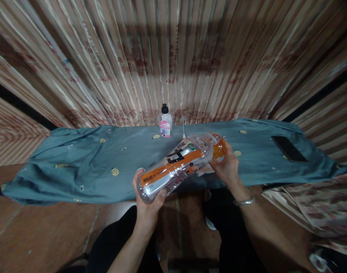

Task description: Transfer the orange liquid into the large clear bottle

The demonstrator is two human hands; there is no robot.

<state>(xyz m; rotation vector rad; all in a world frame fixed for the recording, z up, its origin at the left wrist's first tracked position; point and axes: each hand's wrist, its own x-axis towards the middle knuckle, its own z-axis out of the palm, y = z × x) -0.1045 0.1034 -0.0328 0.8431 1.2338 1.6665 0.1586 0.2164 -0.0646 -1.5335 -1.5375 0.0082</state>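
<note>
A large clear plastic bottle [173,167] with an orange and silver label lies tilted across my two hands, above the cloth. My left hand [149,203] is closed around its base at the lower left. At the upper right end, my right hand [227,165] is closed around an orange see-through piece [219,147]. Whether that piece belongs to the bottle or is separate I cannot tell. Behind the bottle a thin whitish tube [183,127] sticks up, its lower end hidden. Part of something pale [205,170] shows beneath the bottle.
A teal patterned cloth [85,163] covers the long narrow surface before me. On it stand a small bottle with a black cap and pink label [165,127] at the back and a dark phone [288,148] at the right. Striped curtains [162,57] hang close behind and beside it.
</note>
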